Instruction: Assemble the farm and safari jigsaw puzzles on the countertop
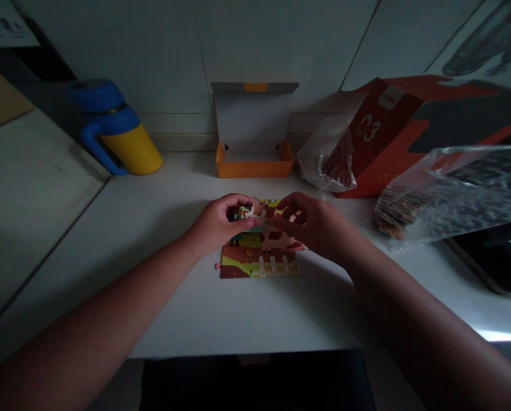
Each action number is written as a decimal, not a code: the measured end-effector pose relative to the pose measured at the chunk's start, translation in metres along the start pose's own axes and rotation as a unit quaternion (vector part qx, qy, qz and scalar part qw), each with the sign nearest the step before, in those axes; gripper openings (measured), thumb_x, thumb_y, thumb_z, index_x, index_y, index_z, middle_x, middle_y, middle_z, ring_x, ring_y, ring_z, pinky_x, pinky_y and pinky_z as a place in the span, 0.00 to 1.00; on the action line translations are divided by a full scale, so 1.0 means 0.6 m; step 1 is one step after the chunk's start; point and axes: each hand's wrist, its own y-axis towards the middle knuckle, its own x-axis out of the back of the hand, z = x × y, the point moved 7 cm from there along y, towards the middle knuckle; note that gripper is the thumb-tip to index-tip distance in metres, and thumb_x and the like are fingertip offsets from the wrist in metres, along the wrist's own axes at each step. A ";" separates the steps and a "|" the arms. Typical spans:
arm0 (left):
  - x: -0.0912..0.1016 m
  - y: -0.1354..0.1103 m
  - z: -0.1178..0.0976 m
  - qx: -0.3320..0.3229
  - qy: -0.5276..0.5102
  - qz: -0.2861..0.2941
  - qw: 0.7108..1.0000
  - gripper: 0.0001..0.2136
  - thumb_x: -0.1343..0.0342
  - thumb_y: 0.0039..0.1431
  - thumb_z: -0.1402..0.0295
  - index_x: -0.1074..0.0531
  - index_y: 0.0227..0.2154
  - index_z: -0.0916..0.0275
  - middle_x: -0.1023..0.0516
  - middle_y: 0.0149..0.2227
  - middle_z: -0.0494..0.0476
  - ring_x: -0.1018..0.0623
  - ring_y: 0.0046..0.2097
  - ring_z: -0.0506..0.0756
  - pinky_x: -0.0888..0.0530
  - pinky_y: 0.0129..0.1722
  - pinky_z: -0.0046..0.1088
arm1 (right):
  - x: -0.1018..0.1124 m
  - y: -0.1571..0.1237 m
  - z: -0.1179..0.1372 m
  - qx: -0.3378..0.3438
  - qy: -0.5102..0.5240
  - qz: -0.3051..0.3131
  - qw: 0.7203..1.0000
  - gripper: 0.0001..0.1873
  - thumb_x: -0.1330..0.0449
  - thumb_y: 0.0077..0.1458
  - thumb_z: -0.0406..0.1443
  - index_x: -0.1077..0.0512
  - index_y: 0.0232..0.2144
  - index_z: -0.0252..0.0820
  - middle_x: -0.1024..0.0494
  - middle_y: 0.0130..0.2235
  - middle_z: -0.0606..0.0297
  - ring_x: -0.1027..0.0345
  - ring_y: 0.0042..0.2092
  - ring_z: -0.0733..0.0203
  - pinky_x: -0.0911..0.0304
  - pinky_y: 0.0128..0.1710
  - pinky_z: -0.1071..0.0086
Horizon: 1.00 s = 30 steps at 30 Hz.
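Note:
A small colourful jigsaw puzzle lies flat on the white table, showing a brown, yellow and green picture with a white fence. My left hand curls over its upper left part, fingers pinched on a puzzle piece. My right hand is over the upper right part, fingers also closed on a piece. The two hands nearly meet above the puzzle's top edge, which they hide.
An open orange box with a raised grey lid stands behind the puzzle. A blue and yellow jug lies at the back left. Two clear plastic bags of pieces and a red carton sit on the right, beside a dark tablet.

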 end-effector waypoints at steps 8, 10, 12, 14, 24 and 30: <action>-0.007 -0.003 -0.008 -0.013 -0.013 0.017 1.000 0.20 0.27 0.53 0.60 0.20 0.48 0.57 0.21 0.56 0.61 0.21 0.56 0.58 0.28 0.62 0.43 | -0.004 0.017 -0.031 -0.042 0.140 0.011 0.989 0.15 0.32 0.56 0.49 0.25 0.34 0.46 0.18 0.30 0.62 0.25 0.29 0.58 0.34 0.25 0.69; -0.004 -0.001 -0.002 0.004 -0.020 0.013 1.000 0.20 0.27 0.54 0.60 0.20 0.48 0.57 0.21 0.56 0.61 0.21 0.56 0.58 0.28 0.62 0.44 | 0.017 0.018 -0.047 -0.047 0.139 0.042 0.988 0.15 0.32 0.55 0.50 0.24 0.35 0.46 0.18 0.30 0.63 0.26 0.29 0.59 0.33 0.26 0.68; -0.002 0.001 0.003 0.013 -0.024 0.013 1.000 0.19 0.28 0.54 0.59 0.20 0.48 0.57 0.20 0.56 0.61 0.21 0.56 0.58 0.28 0.62 0.44 | 0.036 0.012 -0.061 -0.055 0.082 0.117 0.988 0.16 0.30 0.53 0.50 0.23 0.34 0.45 0.18 0.30 0.64 0.27 0.29 0.60 0.33 0.28 0.69; -0.003 0.002 0.007 0.021 -0.023 0.016 0.999 0.19 0.28 0.54 0.59 0.20 0.48 0.57 0.20 0.56 0.61 0.20 0.54 0.58 0.26 0.60 0.43 | 0.046 -0.003 -0.068 -0.057 0.004 0.219 0.974 0.16 0.30 0.53 0.50 0.22 0.34 0.44 0.18 0.30 0.64 0.26 0.31 0.61 0.34 0.30 0.69; -0.004 -0.001 0.011 0.043 -0.015 0.022 0.999 0.18 0.28 0.54 0.59 0.20 0.47 0.57 0.18 0.53 0.60 0.19 0.50 0.57 0.23 0.54 0.42 | 0.036 -0.028 -0.083 -0.092 -0.134 0.341 0.926 0.11 0.34 0.55 0.45 0.21 0.31 0.45 0.17 0.29 0.64 0.24 0.30 0.58 0.36 0.28 0.69; -0.005 0.001 0.013 0.038 -0.009 0.024 0.999 0.18 0.29 0.55 0.60 0.20 0.47 0.57 0.18 0.53 0.60 0.19 0.49 0.57 0.23 0.53 0.41 | 0.025 -0.029 -0.084 -0.105 -0.155 0.346 0.919 0.10 0.35 0.55 0.44 0.21 0.29 0.44 0.17 0.28 0.63 0.24 0.28 0.58 0.37 0.27 0.69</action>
